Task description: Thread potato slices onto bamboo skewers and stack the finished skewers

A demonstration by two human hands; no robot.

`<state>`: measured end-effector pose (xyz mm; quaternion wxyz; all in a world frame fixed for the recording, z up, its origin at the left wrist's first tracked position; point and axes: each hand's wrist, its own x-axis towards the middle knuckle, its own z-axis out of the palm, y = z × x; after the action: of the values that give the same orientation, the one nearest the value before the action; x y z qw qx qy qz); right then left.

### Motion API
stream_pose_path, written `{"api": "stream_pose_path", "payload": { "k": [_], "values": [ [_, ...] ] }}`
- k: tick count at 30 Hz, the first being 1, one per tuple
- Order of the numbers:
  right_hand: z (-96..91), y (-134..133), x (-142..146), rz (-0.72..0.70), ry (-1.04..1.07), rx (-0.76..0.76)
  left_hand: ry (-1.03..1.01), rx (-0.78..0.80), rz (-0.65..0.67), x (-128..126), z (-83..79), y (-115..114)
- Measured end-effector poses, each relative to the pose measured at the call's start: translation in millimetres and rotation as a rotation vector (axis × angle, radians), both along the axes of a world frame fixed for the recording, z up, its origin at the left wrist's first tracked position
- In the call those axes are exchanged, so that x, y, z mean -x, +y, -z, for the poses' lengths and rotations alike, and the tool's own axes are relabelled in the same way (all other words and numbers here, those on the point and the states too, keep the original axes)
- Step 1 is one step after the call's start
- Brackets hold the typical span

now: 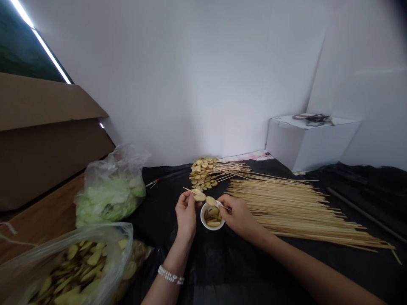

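Note:
My left hand [186,211] pinches a pale potato slice [200,197] that sits on a thin bamboo skewer [190,190]. A second slice [210,201] is threaded on the same skewer just to the right. My right hand [238,215] is closed on the skewer's other end, above a small white bowl [204,221] that holds more slices. The bowl stands on the black sheet [222,262] between both hands. A pearl bracelet [171,275] circles my left wrist.
Finished potato skewers [203,173] lie behind the bowl. A broad pile of bare skewers [295,207] spreads to the right. At left are a plastic bag of potato slices [76,267], a bag of green leaves [110,197] and cardboard [47,140]. A white box [305,142] stands at the back right.

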<state>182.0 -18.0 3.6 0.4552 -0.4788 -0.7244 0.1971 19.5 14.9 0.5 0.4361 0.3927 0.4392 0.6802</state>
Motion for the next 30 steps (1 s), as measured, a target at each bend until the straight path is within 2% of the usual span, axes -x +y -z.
{"api": "stream_pose_path", "payload": {
  "k": [6,12,24,30],
  "values": [
    [-1.4,-1.3,1.7,-0.025,0.034,0.027,-0.063,0.066,0.035,-0.4,0.9,-1.0],
    [-1.0,0.3,-0.6,-0.096,0.055,0.050,-0.040,0.080,0.062,-1.8,0.5,-3.1],
    [-3.3,4.5,-6.4,-0.062,0.048,0.029,0.019,0.059,0.042,1.5,4.3,-0.6],
    [-3.6,4.7,-7.2,-0.055,0.049,0.047,0.016,0.036,0.077,1.6,7.1,-0.3]
  ]
}}
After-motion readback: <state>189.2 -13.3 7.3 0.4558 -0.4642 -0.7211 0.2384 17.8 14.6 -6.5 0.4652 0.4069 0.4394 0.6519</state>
